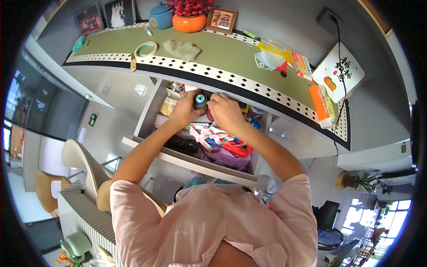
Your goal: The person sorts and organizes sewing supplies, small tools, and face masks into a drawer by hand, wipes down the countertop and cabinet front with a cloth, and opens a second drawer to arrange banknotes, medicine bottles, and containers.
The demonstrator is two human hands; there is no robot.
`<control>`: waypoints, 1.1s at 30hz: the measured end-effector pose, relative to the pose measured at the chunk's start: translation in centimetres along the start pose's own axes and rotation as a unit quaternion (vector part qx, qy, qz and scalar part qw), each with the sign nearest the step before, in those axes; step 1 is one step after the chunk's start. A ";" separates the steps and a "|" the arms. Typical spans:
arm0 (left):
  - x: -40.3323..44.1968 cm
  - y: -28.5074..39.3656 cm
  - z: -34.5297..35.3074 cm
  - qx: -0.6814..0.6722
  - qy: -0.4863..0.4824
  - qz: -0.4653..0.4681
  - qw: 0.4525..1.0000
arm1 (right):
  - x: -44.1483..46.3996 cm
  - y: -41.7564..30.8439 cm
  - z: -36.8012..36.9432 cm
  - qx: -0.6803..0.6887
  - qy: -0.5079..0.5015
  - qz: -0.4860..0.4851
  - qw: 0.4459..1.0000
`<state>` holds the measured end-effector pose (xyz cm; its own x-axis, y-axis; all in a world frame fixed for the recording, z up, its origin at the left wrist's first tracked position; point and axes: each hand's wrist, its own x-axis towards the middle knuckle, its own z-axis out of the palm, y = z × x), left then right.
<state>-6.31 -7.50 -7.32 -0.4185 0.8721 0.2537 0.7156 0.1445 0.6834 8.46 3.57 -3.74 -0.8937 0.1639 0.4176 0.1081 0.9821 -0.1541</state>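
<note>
Both hands reach into the pulled-out drawer (149,113). My left hand (183,110) is closed around a dark thread spool (200,99) with a pale blue end facing up. Just to the right, my right hand (224,111) has its fingers pinched together close to the spool; anything between them is too small to make out. Below the hands in the drawer lie a tangled white-and-red printed tape (211,133), a red cloth (235,149), a purple cloth (222,159) and a black bundle (181,144). The hands hide part of the drawer's back.
Above the drawer, the green-topped counter (120,42) holds a tape roll (146,50), a crumpled clear plastic bag (182,50), a face mask (267,60) and an orange-and-white packet (322,104). A black cord (340,66) hangs at the right. Chairs (80,164) stand to the left.
</note>
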 end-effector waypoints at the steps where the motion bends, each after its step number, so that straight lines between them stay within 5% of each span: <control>1: 0.1 -0.2 0.1 0.001 -0.005 0.001 1.000 | 0.0 0.0 -0.1 -0.001 0.000 -0.001 1.000; 7: 0.6 -0.5 -0.1 0.037 -0.056 -0.018 0.998 | 0.1 0.7 -1.8 0.058 0.044 -0.008 0.997; 11: 0.4 -1.8 -0.3 0.161 -0.037 0.047 0.985 | -0.2 4.6 -4.4 0.051 0.142 0.089 0.984; 14: 1.8 4.1 -2.6 0.286 -0.044 -0.030 0.957 | -1.0 10.8 -5.4 -0.096 0.182 0.207 0.956; 16: 2.8 6.9 -3.0 0.225 0.024 0.051 0.973 | -1.7 15.0 -5.3 -0.215 0.234 0.227 0.921; 19: 5.2 8.6 -0.9 0.158 0.070 0.179 0.969 | -2.4 17.9 -4.7 -0.183 0.190 0.296 0.918; 27: 13.4 10.3 6.5 0.111 0.041 0.266 0.957 | -3.2 15.3 -4.4 -0.097 0.112 0.169 0.974; 33: 16.1 10.1 9.2 0.248 -0.006 0.272 0.930 | -4.2 13.1 -6.0 0.006 0.092 0.140 0.986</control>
<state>-0.65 12.27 -2.59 0.0845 0.8842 0.4594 0.9907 -0.1239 0.0562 16.29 16.26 -2.15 -0.7357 0.4432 0.5122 0.3334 0.8952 -0.2958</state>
